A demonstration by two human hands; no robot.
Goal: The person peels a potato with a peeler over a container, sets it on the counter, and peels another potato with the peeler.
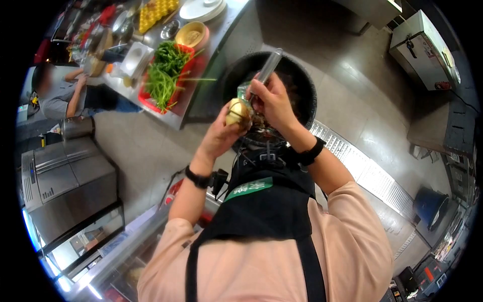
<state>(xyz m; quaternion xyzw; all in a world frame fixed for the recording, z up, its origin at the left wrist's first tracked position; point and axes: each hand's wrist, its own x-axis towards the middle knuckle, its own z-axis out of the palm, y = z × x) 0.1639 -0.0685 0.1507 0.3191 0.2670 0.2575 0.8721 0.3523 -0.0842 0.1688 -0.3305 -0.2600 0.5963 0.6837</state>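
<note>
My left hand [224, 133] is closed around a partly peeled potato [234, 114], its pale yellow flesh showing beside brown skin. My right hand [274, 102] grips a peeler [270, 64] by its shiny, clear-looking handle, which points up and away from me. The peeler's head is close against the potato, but my fingers hide whether the blade touches it. Below both hands stands a round black bin [311, 95] with scraps inside, its contents dark and partly covered by my hands.
On the steel table [214, 63] at left, a red basket [188, 68] holds leafy greens [163, 75] beside bowls [191, 36], plates [201, 10] and a yellow tray [157, 14]. A co-worker [65, 95] stands beyond. A floor grate [372, 176] and dark blue bucket [430, 207] lie right.
</note>
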